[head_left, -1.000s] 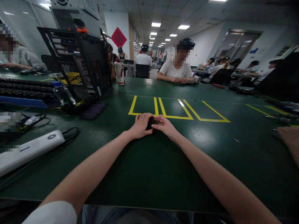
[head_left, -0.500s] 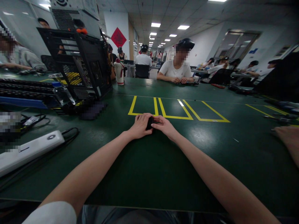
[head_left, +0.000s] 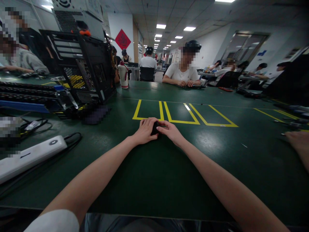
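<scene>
A small black object (head_left: 154, 128) is held between my two hands, just in front of the yellow tape outlines on the green table (head_left: 154, 174). Its kind is hard to make out, since my fingers cover most of it. My left hand (head_left: 146, 130) wraps over its left side and top, thumb at the near edge. From the right, my right hand (head_left: 169, 131) grips it with bent fingers and thumb close together.
Yellow tape outlines (head_left: 182, 121) lie beyond my hands. At left stand a black computer case (head_left: 96, 71), a plastic bottle (head_left: 65, 98) and a white power strip (head_left: 36, 157) with cable. A white cup (head_left: 124, 77) stands farther back. Another person's hand (head_left: 299, 143) reaches in at right.
My hands and the black object stay almost the same. At the far left, a standing person in dark clothes has come into view. The other person's hand at right has shifted slightly.
</scene>
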`<state>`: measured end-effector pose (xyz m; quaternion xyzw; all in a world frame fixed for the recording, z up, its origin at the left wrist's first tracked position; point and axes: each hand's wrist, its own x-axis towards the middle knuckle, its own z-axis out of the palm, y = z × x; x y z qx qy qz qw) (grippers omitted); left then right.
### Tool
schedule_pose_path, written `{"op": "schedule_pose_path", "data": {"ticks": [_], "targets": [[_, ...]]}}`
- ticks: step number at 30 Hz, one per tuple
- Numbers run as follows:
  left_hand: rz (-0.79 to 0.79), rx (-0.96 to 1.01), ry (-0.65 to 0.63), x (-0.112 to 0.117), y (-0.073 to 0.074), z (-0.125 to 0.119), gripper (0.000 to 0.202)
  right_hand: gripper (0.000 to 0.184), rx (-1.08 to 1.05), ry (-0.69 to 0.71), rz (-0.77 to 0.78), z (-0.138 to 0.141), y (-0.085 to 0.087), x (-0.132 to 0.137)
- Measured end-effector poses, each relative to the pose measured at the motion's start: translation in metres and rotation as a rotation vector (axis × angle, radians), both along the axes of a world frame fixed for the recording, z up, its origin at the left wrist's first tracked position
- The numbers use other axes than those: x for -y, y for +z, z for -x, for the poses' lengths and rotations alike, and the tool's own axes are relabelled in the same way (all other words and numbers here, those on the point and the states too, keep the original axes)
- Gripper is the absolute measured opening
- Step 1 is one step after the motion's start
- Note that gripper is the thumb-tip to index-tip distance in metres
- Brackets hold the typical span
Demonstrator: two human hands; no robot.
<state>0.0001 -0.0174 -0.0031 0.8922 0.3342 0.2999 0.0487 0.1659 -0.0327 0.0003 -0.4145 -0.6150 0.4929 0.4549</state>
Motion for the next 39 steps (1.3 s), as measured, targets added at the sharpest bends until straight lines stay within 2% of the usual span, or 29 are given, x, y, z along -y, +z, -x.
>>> {"op": "schedule_pose_path", "data": {"ticks": [3, 8, 12, 15, 20, 25, 29, 39], "targets": [[-0.001, 0.003, 0.002, 0.0002, 0.0002, -0.0002, 0.054, 0.033, 0.011, 0.036, -0.042, -0.0017, 0.0004, 0.0008], [0.009, 0.008, -0.004, 0.0004, 0.0, -0.0007, 0.056, 0.026, -0.01, -0.016, -0.058, 0.0004, -0.0021, -0.0001], [0.01, 0.009, -0.005, 0.0007, 0.0008, 0.0, 0.056, 0.033, -0.013, -0.037, -0.033, 0.0012, -0.0034, -0.0013], [0.001, 0.004, -0.002, 0.001, 0.0011, 0.0004, 0.054, 0.036, -0.012, -0.016, -0.001, -0.0003, -0.0034, -0.002], [-0.007, 0.008, -0.002, 0.0015, 0.001, 0.0005, 0.052, 0.036, -0.018, 0.037, -0.038, -0.0026, -0.0023, -0.0007], [-0.003, 0.0, -0.01, 0.0017, 0.0024, 0.001, 0.054, 0.027, -0.043, -0.007, -0.005, -0.0001, -0.0018, 0.0009], [-0.003, -0.006, -0.006, 0.0012, 0.0023, 0.0007, 0.053, 0.033, -0.028, -0.049, -0.025, 0.0014, -0.004, -0.001], [-0.014, 0.014, 0.009, 0.0, -0.0006, -0.0003, 0.052, 0.036, -0.025, 0.042, 0.006, -0.0028, -0.0026, -0.0017]]}}
